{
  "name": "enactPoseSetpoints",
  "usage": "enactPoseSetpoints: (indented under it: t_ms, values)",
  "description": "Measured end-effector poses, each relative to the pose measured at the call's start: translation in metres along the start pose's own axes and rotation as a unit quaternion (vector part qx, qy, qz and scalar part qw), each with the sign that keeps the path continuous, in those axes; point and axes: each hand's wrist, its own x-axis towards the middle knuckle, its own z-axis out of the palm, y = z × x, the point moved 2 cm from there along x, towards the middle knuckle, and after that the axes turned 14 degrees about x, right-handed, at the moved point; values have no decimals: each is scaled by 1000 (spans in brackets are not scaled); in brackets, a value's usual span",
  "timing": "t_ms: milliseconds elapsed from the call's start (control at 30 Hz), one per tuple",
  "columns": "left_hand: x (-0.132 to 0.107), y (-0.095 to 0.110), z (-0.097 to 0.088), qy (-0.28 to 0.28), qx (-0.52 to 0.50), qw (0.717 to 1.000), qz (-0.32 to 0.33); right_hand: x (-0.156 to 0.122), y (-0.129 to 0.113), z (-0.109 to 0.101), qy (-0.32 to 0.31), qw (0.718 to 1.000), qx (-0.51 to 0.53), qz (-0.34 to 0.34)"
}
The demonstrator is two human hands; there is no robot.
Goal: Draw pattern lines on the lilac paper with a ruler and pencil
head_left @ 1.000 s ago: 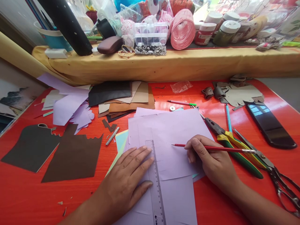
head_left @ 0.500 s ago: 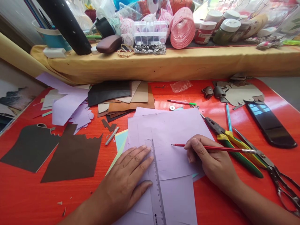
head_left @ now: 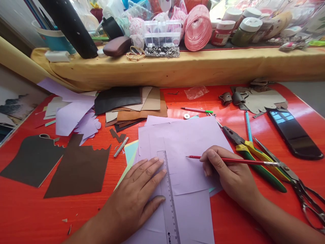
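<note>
Nearest: left hand (head_left: 138, 195) lies flat, fingers spread and apart, palm down on the lilac paper (head_left: 188, 149), fingertips resting on the left edge of the clear ruler (head_left: 168, 193). The ruler runs near-to-far over the sheets, its near end at the bottom of the view.

Right of it, right hand (head_left: 228, 174) has its grip closed on the red pencil (head_left: 228, 160), held near the middle of the shaft; the tip points left and hovers just over the paper, apart from the ruler's right edge. Cannot tell whether the tip touches.

Handling, judged: paper is light, thin and limp, and probably slides on the glossy red surface (head_left: 25, 210); flat palm pressure suits it better than a pinch. The ruler looks stiff, slick and light, so downward pressure along its length seems best. The pencil is rigid and slim.

Room: open surface near left, by the dark brown leather pieces (head_left: 76, 169). Right side is crowded: pliers (head_left: 256, 157) and scissors (head_left: 302, 189) lie just beside the right wrist, with a phone (head_left: 291, 134) farther right.

Farther: stacked leather and card swatches (head_left: 132, 105), a green-tipped pen (head_left: 196, 110). Farthest: a yellow-draped shelf (head_left: 203, 67) carrying a clear organiser box (head_left: 162, 34), a pink ribbon spool (head_left: 198, 28) and jars (head_left: 238, 28).
</note>
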Motion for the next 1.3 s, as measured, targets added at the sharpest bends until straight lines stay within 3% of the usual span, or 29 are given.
enactPoseSetpoints:
  t_ms: [1300]
  values:
    - [0,2,1,6,8,1000,-2,-1,2,-1,13,1000,18,-6]
